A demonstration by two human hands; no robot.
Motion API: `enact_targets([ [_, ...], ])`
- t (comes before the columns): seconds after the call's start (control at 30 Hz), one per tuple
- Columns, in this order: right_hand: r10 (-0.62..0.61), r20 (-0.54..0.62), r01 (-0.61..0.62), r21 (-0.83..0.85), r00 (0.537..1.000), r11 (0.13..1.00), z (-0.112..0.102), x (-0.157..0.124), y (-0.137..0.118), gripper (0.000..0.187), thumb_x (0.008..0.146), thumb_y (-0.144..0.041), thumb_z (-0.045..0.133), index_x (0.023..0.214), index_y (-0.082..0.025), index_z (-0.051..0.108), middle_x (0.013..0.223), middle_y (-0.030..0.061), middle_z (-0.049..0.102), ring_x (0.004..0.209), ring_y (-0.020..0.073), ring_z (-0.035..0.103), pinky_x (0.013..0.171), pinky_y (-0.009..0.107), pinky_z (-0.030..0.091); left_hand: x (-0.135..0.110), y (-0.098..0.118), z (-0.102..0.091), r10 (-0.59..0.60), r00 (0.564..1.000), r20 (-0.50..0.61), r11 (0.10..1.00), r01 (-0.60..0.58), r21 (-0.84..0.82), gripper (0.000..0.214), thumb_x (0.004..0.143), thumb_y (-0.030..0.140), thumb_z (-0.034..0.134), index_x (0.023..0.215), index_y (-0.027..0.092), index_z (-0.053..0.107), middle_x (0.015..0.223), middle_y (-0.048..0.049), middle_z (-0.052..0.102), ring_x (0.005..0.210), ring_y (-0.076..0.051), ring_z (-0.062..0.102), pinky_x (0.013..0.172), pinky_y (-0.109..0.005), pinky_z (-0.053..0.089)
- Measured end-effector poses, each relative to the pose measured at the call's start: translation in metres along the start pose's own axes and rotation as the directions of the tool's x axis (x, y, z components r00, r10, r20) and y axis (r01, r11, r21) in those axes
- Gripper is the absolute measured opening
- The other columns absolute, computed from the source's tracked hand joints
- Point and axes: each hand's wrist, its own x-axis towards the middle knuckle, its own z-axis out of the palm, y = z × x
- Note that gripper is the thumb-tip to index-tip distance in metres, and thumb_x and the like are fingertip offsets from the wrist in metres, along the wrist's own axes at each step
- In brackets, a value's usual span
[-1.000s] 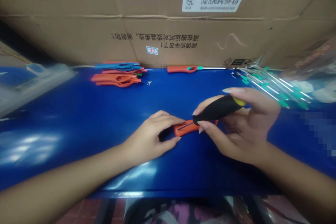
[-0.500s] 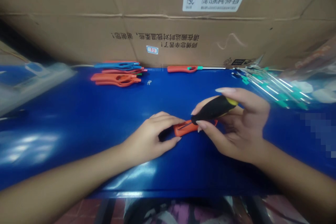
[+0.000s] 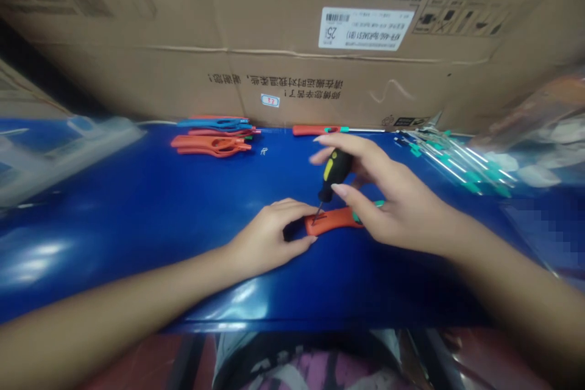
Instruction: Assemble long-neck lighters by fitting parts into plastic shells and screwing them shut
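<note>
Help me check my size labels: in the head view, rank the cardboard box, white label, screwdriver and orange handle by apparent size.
1. cardboard box
2. white label
3. screwdriver and orange handle: look alike, both partly hidden, so unranked.

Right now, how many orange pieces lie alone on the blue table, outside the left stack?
2. The near piece lies at the left hand, under the screwdriver tip; the far piece lies at the back beside the cardboard box. The right hand may hide others.
</note>
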Motion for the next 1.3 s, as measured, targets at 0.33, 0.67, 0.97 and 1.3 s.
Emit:
enact_targets([
  [0.33,-0.075,-0.058,0.071,-0.071,0.996,0.995,-0.008,0.001,0.007,0.042,0.102,-0.025,0.046,0.145,-0.021,0.048,0.121,0.0095,0.071,0.089,0.0162,0.071,0.081,0.031,0.058,0.02,0.012,0.016,0.051,0.992,0.113,0.999,-0.051,-0.003,0.037,0.086,0.013,0.068,0.123,0.015,0.066,0.114,-0.0092,0.073,0.108,-0.023,0.066,0.097,-0.039,0.054],
  [0.67,-0.188,-0.179,0.173,-0.093,0.966,0.98,-0.02,-0.009,0.013,0.035,0.103,-0.022,0.039,0.127,-0.018,0.064,0.112,0.0095,0.075,0.103,0.0192,0.071,0.087,0.033,0.059,0.03,0.007,0.027,0.111,0.989,0.102,0.994,-0.11,-0.017,0.032,0.088,0.019,0.067,0.12,0.016,0.064,0.11,-0.0094,0.069,0.101,-0.023,0.063,0.093,-0.04,0.054],
  [0.97,-0.248,-0.341,0.128,-0.337,0.907,0.933,-0.01,-0.014,0.019,0.026,0.1,-0.031,0.054,0.12,-0.022,0.068,0.085,0.0051,0.076,0.07,0.0177,0.068,0.069,0.031,0.056,0.027,0.006,0.026,0.118,0.984,0.135,0.993,-0.118,-0.011,0.03,0.094,0.021,0.062,0.124,0.017,0.061,0.119,-0.0109,0.067,0.113,-0.024,0.06,0.1,-0.042,0.052],
  [1.3,-0.311,-0.384,0.213,-0.277,0.869,0.937,-0.006,-0.008,0.016,0.026,0.091,-0.028,0.069,0.116,-0.024,0.07,0.084,0.0036,0.071,0.075,0.0192,0.065,0.069,0.034,0.057,0.027,0.005,0.026,0.129,0.98,0.153,0.992,-0.129,-0.011,0.035,0.095,0.02,0.061,0.129,0.017,0.057,0.119,-0.0114,0.068,0.111,-0.024,0.062,0.099,-0.043,0.053],
])
